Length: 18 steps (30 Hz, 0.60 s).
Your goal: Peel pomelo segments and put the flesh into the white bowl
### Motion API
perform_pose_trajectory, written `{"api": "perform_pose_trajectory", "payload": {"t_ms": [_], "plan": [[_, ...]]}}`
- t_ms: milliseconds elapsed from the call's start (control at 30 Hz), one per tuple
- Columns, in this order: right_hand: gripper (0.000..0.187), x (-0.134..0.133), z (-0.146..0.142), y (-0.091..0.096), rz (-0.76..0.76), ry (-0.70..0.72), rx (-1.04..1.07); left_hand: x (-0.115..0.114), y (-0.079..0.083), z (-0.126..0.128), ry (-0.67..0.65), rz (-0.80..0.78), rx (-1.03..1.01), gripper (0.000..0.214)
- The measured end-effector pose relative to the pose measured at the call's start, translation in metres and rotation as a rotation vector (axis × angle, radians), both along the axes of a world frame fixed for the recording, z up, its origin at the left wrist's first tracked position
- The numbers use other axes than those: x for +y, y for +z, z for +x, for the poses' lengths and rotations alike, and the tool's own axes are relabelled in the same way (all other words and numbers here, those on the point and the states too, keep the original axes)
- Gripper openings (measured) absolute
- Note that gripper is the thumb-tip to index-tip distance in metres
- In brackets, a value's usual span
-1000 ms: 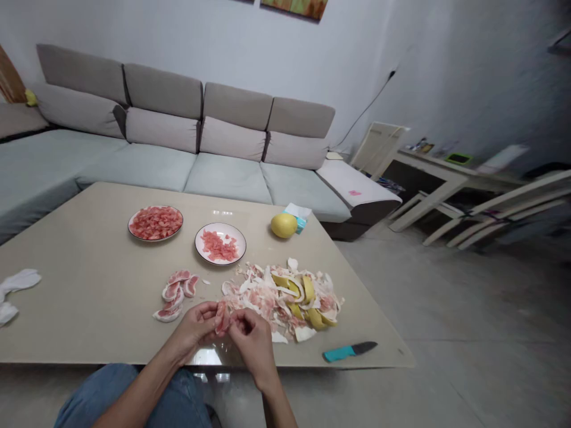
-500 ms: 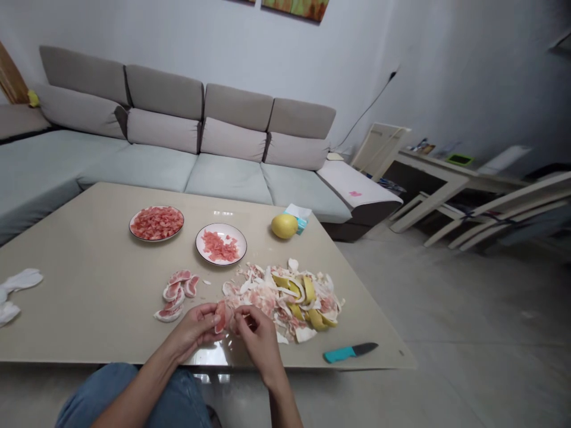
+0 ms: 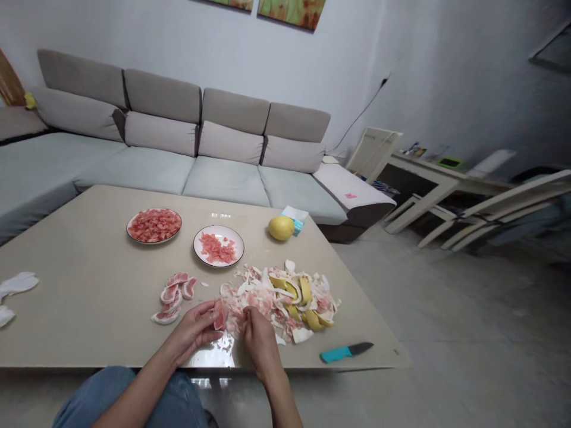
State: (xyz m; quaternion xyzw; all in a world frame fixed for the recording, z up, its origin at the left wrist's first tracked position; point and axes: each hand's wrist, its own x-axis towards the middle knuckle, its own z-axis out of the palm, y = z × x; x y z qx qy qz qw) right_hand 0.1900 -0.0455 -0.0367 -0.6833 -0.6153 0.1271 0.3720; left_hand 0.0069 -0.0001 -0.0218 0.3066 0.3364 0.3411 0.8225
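Near the table's front edge, my left hand [image 3: 196, 331] holds a pink pomelo segment [image 3: 220, 314] between thumb and fingers. A little to its right, my right hand [image 3: 259, 340] is closed in a pinch over the edge of the peel heap; whatever its fingertips hold is too small to make out. The heap of peel and membrane [image 3: 285, 297], white, pink and yellow-green, spreads beyond and to the right of my hands. Several unpeeled pomelo segments [image 3: 171, 302] lie left of the heap. Behind it stands a white plate [image 3: 241, 248] with some pink pulp [image 3: 216, 248].
A fuller plate of pulp [image 3: 154, 225] stands at the back left. A whole yellow pomelo [image 3: 281, 227] rests by a tissue pack [image 3: 300, 222]. A teal-handled knife [image 3: 346, 352] lies at the front right edge. White gloves [image 3: 18, 285] lie far left, and a sofa [image 3: 223, 178] stands behind.
My right hand has moved slightly right, away from the segment, so the gap between my hands is wider. My left hand still holds the segment. The view has shifted a little.
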Motion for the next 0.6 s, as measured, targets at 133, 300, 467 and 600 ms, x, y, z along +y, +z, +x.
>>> {"api": "perform_pose_trajectory", "payload": {"t_ms": [133, 300, 467, 600], "plan": [[0.022, 0.001, 0.002, -0.005, 0.174, 0.043, -0.013, 0.000, -0.001, 0.001, 0.004, -0.006, -0.016, 0.034], [0.028, -0.001, -0.022, 0.009, 0.139, 0.069, 0.187, 0.000, 0.002, 0.002, 0.010, -0.002, -0.031, 0.034], [0.011, -0.001, -0.049, 0.017, 0.137, 0.067, 0.270, -0.005, 0.007, 0.006, -0.010, 0.038, -0.052, 0.033], [0.015, -0.002, -0.058, 0.016, 0.100, 0.105, 0.305, -0.008, -0.006, 0.012, 0.018, 0.138, 0.043, 0.037]]}}
